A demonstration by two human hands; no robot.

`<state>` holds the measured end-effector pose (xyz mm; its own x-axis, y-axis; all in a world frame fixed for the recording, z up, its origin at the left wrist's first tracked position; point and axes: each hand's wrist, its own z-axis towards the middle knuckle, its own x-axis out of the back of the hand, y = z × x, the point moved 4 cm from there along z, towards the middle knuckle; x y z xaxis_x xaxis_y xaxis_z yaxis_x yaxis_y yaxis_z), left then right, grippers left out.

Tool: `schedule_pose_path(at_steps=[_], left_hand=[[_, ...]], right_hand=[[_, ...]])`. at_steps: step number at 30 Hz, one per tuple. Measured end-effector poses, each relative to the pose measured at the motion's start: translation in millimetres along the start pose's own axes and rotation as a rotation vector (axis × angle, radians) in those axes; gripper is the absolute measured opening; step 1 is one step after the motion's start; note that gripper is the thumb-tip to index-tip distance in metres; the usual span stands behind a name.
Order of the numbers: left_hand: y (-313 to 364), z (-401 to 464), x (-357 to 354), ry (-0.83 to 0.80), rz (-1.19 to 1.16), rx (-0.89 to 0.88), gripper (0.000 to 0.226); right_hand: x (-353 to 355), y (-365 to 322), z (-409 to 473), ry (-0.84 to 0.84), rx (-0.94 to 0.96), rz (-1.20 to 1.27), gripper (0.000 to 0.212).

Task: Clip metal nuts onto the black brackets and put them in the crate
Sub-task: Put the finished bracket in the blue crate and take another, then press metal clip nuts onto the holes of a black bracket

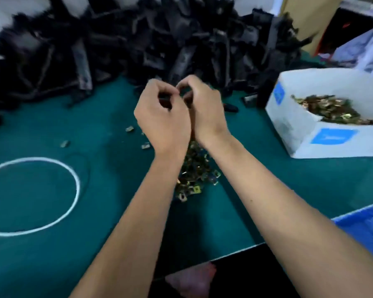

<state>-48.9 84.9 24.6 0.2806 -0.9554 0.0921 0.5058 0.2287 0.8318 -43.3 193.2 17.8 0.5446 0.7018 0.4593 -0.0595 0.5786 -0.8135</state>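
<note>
Right now a big heap of black brackets [138, 39] is piled across the far side of the green table [41, 130], blurred. A white box [299, 134] of metal nuts [334, 108] is seen at far right; a 2nd pile of nuts [194, 175] lies mid-table, partly hidden by the forearms, w/ a few strays to its left. A white cord loop [58, 168] lies near left. A blue crate [366, 224] corner shows at near right, just off the table edge.

Both hands are raised together above the loose pile, wrists touching. Left hand [162, 117] is curled round a small dark piece, prob. a bracket [165, 100]; detail is blurred. Right hand [202, 108] has fingertips pinched at the same spot; what's pinched can't be told. Open green surface is left between cord loop and arms.
</note>
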Motion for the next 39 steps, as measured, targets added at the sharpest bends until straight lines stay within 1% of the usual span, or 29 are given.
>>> schedule_pose_path(at_steps=[2,3,4,5,6,8,9,10,11,13,14,15,17,18,19,21,23,25,28,30,32,34,36,38,39], left_hand=[[-35,18,29,-0.062,0.174,-0.003,0.017],[-52,26,46,-0.08,0.245,-0.002,0.016],[-65,31,60,-0.081,0.291,-0.001,0.015],[-77,35,74,-0.06,0.32,0.004,0.015],[-86,38,83,-0.026,0.327,0.031,0.015],[-98,44,92,0.056,0.298,0.125,0.017],[-100,46,92,0.086,0.28,0.157,0.017],[-102,48,91,0.1,0.27,0.163,0.017],[-101,50,88,0.093,0.264,0.148,0.016],[-100,51,82,0.049,0.251,0.098,0.013],[-100,52,80,0.031,0.246,0.08,0.012],[-101,52,79,0.021,0.246,0.073,0.012],[-103,52,79,0.024,0.242,0.081,0.012],[-103,53,79,0.031,0.232,0.091,0.013],[-104,54,79,0.037,0.223,0.109,0.013],[-106,55,79,0.048,0.216,0.148,0.014],[-108,55,79,0.057,0.209,0.186,0.016],[-110,55,78,0.058,0.203,0.221,0.018],[-114,55,78,0.056,0.195,0.26,0.02],[-117,55,78,0.053,0.19,0.28,0.021],[-119,56,78,0.049,0.172,0.29,0.021],[-120,56,78,0.039,0.121,0.291,0.018],[-120,56,75,-0.016,-0.032,0.346,0.013],[-120,56,68,-0.092,-0.359,0.47,0.013],[-119,56,64,-0.135,-0.554,0.558,0.018]], right_hand=[[-48,-10,6,-0.139,0.146,-0.306,0.024],[-71,-14,10,-0.183,0.196,-0.428,0.029],[-87,-16,14,-0.192,0.234,-0.525,0.034],[-100,-21,18,-0.169,0.273,-0.61,0.038],[-109,-25,24,-0.102,0.307,-0.682,0.042],[-117,-35,41,0.097,0.367,-0.775,0.055],[-118,-37,52,0.179,0.374,-0.782,0.064],[-120,-36,66,0.199,0.357,-0.799,0.074],[-122,-32,79,0.17,0.323,-0.828,0.083],[-129,-19,100,0.03,0.254,-0.884,0.097],[-133,-14,107,-0.025,0.238,-0.91,0.097],[-136,-11,111,-0.034,0.247,-0.929,0.09],[-139,-12,114,0.03,0.325,-0.939,0.065],[-140,-14,116,0.056,0.368,-0.923,0.057],[-138,-15,117,0.068,0.403,-0.893,0.054],[-130,-17,118,0.083,0.459,-0.807,0.059],[-117,-20,116,0.139,0.507,-0.697,0.063],[-100,-25,115,0.19,0.533,-0.551,0.056],[-65,-40,119,0.266,0.542,-0.217,0.032],[-39,-56,122,0.377,0.541,-0.017,0.026],[-22,-72,127,0.452,0.495,0.247,0.024],[-15,-85,129,0.403,0.447,0.526,0.021],[-18,-95,120,0.251,0.422,0.698,0.018],[-33,-95,99,0.042,0.366,0.799,0.015],[-43,-92,85,-0.079,0.315,0.847,0.014]])
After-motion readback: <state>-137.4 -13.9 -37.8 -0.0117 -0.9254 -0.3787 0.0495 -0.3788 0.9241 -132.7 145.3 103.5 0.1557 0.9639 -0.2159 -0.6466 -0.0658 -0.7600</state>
